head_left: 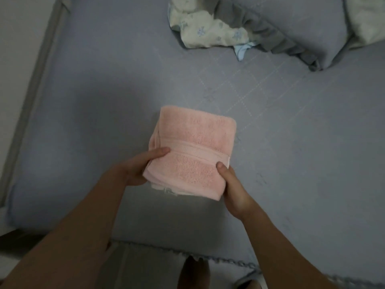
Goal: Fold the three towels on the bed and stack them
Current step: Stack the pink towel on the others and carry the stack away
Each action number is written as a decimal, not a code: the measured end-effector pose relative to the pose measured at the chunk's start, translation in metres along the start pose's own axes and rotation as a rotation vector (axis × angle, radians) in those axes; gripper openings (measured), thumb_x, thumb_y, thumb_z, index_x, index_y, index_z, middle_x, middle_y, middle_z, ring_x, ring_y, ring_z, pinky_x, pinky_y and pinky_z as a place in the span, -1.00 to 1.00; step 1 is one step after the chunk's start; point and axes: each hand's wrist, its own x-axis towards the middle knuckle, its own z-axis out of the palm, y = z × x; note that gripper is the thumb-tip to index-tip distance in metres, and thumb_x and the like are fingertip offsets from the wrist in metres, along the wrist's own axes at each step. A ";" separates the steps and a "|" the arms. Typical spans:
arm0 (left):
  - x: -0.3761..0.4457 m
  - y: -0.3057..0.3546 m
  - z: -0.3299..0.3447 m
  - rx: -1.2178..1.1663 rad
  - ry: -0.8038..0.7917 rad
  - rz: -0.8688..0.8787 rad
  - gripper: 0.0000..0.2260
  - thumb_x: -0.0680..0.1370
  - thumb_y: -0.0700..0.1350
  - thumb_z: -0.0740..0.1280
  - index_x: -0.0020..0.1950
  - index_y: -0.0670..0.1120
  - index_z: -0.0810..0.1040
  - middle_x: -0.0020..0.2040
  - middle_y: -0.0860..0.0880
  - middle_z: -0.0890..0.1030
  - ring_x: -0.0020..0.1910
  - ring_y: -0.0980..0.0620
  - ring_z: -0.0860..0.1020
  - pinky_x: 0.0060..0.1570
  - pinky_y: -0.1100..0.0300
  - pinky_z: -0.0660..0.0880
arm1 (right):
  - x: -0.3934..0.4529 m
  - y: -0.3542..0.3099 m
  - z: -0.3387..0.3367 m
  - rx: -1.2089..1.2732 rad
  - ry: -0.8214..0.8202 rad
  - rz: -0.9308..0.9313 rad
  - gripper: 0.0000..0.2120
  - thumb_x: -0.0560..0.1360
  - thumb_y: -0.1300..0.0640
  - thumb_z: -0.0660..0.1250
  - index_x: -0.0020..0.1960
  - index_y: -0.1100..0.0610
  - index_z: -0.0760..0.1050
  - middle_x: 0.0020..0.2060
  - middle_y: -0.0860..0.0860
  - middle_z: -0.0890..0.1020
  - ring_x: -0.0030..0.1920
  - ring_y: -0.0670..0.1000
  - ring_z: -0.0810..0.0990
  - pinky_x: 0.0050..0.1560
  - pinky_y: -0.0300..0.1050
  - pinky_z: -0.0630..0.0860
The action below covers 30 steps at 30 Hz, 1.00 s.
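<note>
Now I hold the folded pink towel (192, 151) with both hands over the blue bed (291, 153). My left hand (139, 170) pinches its left edge, and my right hand (233, 188) grips its near right corner. A white layer peeks out underneath; I cannot tell if that is another towel. I think this is the stacking step. Next I should set it down flat and neat. I see no boxes or baskets.

Bed (104, 101) in grey-blue quilted cover filling the view, floral crumpled cloth (208, 31) lying at twelve o'clock, grey-blue ruffled pillow (302, 28) resting at one o'clock, pale bedding (366, 17) sitting at two o'clock edge
</note>
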 end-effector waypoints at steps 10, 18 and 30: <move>-0.112 -0.095 0.191 0.023 -0.020 0.229 -0.66 0.53 0.04 0.38 0.30 0.09 0.56 0.32 -0.05 0.59 0.30 -0.05 0.55 0.28 0.00 0.50 | -0.218 -0.019 -0.088 -0.007 0.097 -0.195 -0.33 0.49 -0.10 0.33 0.54 -0.02 0.20 0.41 0.05 0.46 0.38 0.08 0.47 0.38 0.16 0.39; -0.227 -0.177 0.445 0.305 -0.176 0.245 -0.56 0.46 0.06 0.44 0.31 -0.04 0.54 0.19 -0.11 0.67 0.15 -0.07 0.65 -0.09 0.17 0.62 | -0.500 0.013 -0.204 0.123 0.357 -0.516 -0.30 0.39 -0.31 0.36 0.47 -0.14 0.32 0.33 -0.08 0.55 0.35 0.01 0.51 0.33 0.08 0.43; -0.236 -0.344 0.793 0.842 -0.621 0.099 -0.60 0.45 0.18 0.44 0.20 0.02 0.65 0.23 -0.14 0.64 0.21 -0.12 0.62 0.00 0.12 0.62 | -0.770 0.110 -0.401 0.514 0.891 -0.801 -0.46 0.46 -0.25 0.31 0.41 -0.15 0.41 0.26 -0.07 0.62 0.26 -0.02 0.58 0.35 0.13 0.43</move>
